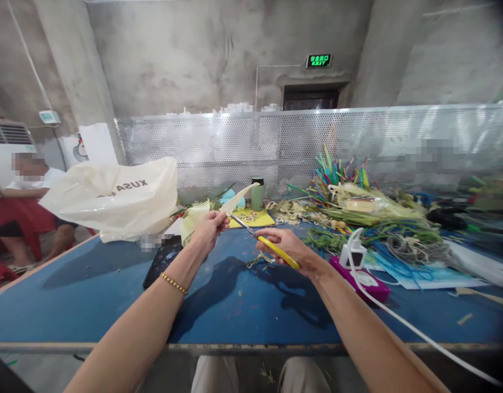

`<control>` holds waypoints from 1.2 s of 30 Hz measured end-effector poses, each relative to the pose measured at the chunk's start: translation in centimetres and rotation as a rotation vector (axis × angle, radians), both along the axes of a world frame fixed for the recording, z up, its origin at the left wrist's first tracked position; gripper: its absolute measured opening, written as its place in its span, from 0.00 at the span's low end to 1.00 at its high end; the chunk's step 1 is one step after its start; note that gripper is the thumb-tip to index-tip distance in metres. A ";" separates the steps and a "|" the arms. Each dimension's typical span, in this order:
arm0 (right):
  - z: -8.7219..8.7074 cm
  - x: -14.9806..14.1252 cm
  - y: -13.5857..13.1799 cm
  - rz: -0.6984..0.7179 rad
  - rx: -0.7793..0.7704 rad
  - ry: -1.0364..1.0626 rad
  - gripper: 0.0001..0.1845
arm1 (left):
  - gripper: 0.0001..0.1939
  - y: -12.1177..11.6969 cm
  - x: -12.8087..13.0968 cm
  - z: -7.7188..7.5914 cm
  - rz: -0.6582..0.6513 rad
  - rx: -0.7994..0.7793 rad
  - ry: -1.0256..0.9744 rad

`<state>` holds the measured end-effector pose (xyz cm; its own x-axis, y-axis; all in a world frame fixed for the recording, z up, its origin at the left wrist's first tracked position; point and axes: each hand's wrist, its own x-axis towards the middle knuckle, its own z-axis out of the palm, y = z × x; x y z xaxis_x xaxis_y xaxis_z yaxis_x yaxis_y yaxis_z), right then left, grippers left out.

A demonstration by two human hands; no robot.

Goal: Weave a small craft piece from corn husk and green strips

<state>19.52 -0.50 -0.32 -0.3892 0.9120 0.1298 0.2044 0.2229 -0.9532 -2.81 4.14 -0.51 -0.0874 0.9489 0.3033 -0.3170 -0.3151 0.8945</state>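
My left hand (216, 224), a gold bead bracelet on its wrist, pinches a pale, leaf-like strip of dry husk (240, 200) that points up and to the right. In my right hand (290, 248) is a pair of yellow-handled scissors (276, 251), its slim metal end reaching left to just below the strip, close to my left fingertips. Whether the blades touch the strip I cannot tell. Behind my left hand stand pale yellow-green husk sheets (193, 218). Small husk scraps (263, 261) lie on the blue table below my hands.
On the blue table (112, 305) are a large pale plastic bag (116, 194), a dark tablet (163, 259), a green bottle (257, 195) and a yellow mat (255, 219). To the right sit a purple box with a charger (360, 281), a white cable and piled coloured stems (337, 177). Someone sits far left.
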 end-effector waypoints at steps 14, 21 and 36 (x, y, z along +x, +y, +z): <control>-0.1 -0.1 0.1 -0.031 -0.019 -0.024 0.38 | 0.13 0.2 0.1 -0.3 0.113 0.060 0.114; -0.3 -0.1 0.4 -0.042 -0.047 0.016 0.33 | 0.14 0.2 0.1 -0.2 0.124 0.045 0.118; -0.3 -0.5 0.3 -0.018 0.002 0.044 0.33 | 0.13 -0.5 0.4 0.3 0.047 0.068 0.097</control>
<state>19.04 -0.22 -0.62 -0.3666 0.9184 0.1485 0.1660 0.2216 -0.9609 -2.41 3.69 -0.23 -0.0982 0.9214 0.3761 -0.2140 -0.3886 0.8962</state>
